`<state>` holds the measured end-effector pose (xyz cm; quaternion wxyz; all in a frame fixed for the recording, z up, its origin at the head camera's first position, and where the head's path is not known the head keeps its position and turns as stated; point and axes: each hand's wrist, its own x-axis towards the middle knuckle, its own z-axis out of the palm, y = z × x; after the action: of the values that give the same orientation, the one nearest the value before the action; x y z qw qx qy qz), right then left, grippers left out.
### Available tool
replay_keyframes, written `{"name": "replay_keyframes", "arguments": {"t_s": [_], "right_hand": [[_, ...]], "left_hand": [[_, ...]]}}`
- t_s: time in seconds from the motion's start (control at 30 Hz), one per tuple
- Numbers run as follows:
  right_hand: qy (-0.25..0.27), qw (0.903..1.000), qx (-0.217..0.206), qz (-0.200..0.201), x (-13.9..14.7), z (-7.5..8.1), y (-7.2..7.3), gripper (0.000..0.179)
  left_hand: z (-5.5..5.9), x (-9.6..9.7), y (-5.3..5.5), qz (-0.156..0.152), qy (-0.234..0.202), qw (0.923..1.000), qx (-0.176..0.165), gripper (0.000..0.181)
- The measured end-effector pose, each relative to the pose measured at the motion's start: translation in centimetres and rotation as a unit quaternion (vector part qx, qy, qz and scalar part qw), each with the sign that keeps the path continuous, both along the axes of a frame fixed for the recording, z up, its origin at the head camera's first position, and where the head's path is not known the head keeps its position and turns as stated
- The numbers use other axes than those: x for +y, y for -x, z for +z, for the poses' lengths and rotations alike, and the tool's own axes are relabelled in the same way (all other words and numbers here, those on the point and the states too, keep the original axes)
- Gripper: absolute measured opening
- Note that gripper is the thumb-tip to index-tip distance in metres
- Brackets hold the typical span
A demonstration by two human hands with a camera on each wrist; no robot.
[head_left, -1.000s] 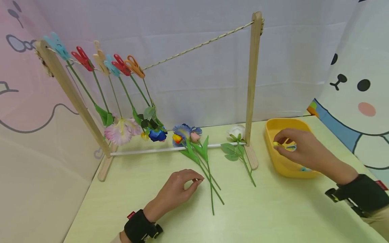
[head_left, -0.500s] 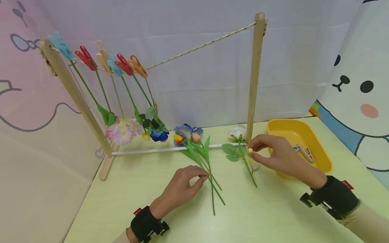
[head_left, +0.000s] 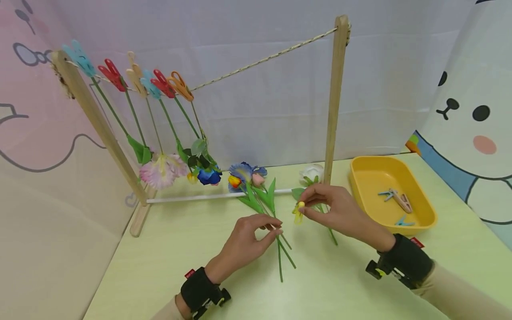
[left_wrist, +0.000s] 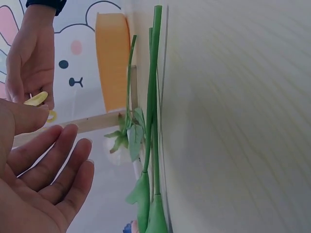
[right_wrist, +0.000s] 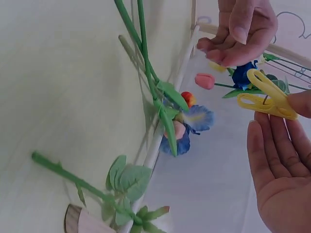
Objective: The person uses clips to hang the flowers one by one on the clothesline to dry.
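My right hand (head_left: 338,215) pinches a yellow clothespin (right_wrist: 279,99) between thumb and fingers, above the white rose (head_left: 310,172) and its stem. To its left is my left hand (head_left: 249,238), fingers loosely bent and nothing in them, as the left wrist view shows. In the head view its fingertips overlap the crossed green stems (head_left: 279,253) of flowers lying on the table. These are a blue iris (head_left: 242,170), a red-and-yellow tulip (head_left: 234,181) and a pink tulip (head_left: 258,179), their heads beyond the rack's white bar (head_left: 200,197).
A rope (head_left: 264,59) runs between two wooden posts (head_left: 336,98); several clothespins (head_left: 114,75) on its left half hold flowers (head_left: 163,172) head down. At right stands a yellow tray (head_left: 368,178) with a beige clothespin (head_left: 402,201) and two blue ones (head_left: 404,221).
The right hand has come left from over the tray, carrying the yellow clothespin past the rose stem. The left hand has shifted slightly right and up, over the stems.
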<state>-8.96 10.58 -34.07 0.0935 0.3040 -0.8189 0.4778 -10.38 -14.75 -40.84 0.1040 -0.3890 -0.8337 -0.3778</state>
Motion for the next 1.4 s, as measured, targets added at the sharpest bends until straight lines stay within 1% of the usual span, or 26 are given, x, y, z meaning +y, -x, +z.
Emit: {"name": "replay_keyframes", "arguments": {"t_s": [0.1,0.17,0.27,0.33,0.4,0.53,0.63,0.77,0.83,1.0,1.13,1.23,1.3,1.4], "right_hand": [[0.021,0.9995,-0.021,0.005,-1.0,0.2,-0.3,0.015],[0.036,0.9989,-0.03,0.01,-1.6,0.2,-0.3,0.015],[0.06,0.9973,-0.037,0.021,-2.5,0.2,-0.2,0.017],[0.074,0.9959,-0.04,0.032,-3.0,0.1,-0.2,0.017],[0.083,0.9951,-0.038,0.037,-3.3,0.1,-0.2,0.017],[0.083,0.9956,-0.027,0.033,-3.5,-0.3,-0.1,0.017],[0.072,0.997,-0.02,0.022,-3.3,-1.0,0.4,0.016],[0.04,0.9991,-0.012,0.002,-3.0,-2.5,1.4,0.015],[0.028,0.9996,-0.009,-0.004,-2.9,-3.2,1.8,0.014],[0.029,0.9995,-0.011,0.005,-2.9,-4.1,2.3,0.014],[0.03,0.9993,-0.016,0.018,-3.0,-4.3,2.4,0.014],[0.016,0.9992,-0.018,0.03,-3.1,-4.5,2.6,0.016],[-0.012,0.9992,-0.013,0.037,-3.2,-4.8,2.8,0.018],[-0.085,0.9954,0.019,0.04,-3.3,-5.6,3.2,0.022]], "left_hand": [[0.0,0.1,0.1,0.014,-0.007,0.9998,-0.008,0.023],[0.1,0.1,0.1,0.019,-0.015,0.9995,-0.02,0.03],[0.2,0.2,0.0,0.029,-0.026,0.9987,-0.033,0.035],[0.4,0.1,0.0,0.035,-0.036,0.9981,-0.035,0.036],[0.5,0.0,0.0,0.043,-0.042,0.9978,-0.03,0.036],[0.8,-0.5,-0.1,0.054,-0.059,0.9966,-0.02,0.036],[1.0,-1.2,0.0,0.055,-0.075,0.9956,-0.011,0.037],[1.1,-1.9,0.1,0.047,-0.096,0.9943,0.002,0.039],[1.1,-2.1,0.2,0.044,-0.106,0.9934,0.002,0.041],[1.3,-2.4,0.2,0.038,-0.12,0.9921,-0.007,0.044],[1.2,-2.5,0.2,0.037,-0.119,0.9923,-0.005,0.043],[1.4,-2.7,0.1,0.043,-0.111,0.9929,-0.005,0.04],[1.6,-2.8,0.1,0.047,-0.106,0.9932,0.0,0.038],[2.3,-2.9,-0.4,0.051,-0.102,0.9934,0.006,0.038]]}}
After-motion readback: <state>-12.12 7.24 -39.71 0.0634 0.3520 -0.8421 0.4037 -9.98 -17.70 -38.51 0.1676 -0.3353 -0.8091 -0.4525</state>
